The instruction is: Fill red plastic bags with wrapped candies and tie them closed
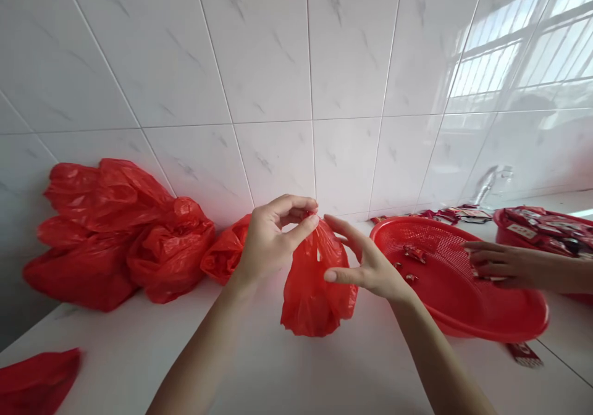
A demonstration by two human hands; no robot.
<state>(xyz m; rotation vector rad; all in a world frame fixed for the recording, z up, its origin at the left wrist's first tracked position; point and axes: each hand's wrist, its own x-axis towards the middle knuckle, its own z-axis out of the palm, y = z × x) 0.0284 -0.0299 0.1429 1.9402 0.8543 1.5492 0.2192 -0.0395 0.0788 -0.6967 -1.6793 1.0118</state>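
A red plastic bag (pixel 315 291) hangs by its gathered top above the white counter. My left hand (pixel 278 230) pinches that top between thumb and fingers. On the bag's right side is my right hand (pixel 365 260), thumb and fingers spread apart, close against the plastic; whether it touches the bag is hard to tell. What the bag contains is hidden. To the right stands a red plastic basket (pixel 482 310) with a few small wrapped pieces (pixel 414 254) in it.
Several filled red bags (pixel 92 254) are heaped at the left against the tiled wall (pixel 278 63). Another person's hand (pixel 495 260) reaches over the basket from the right. Behind it, a second red container (pixel 500 217) holds many wrapped packets. A clear bottle (pixel 495 183) lies near the wall.
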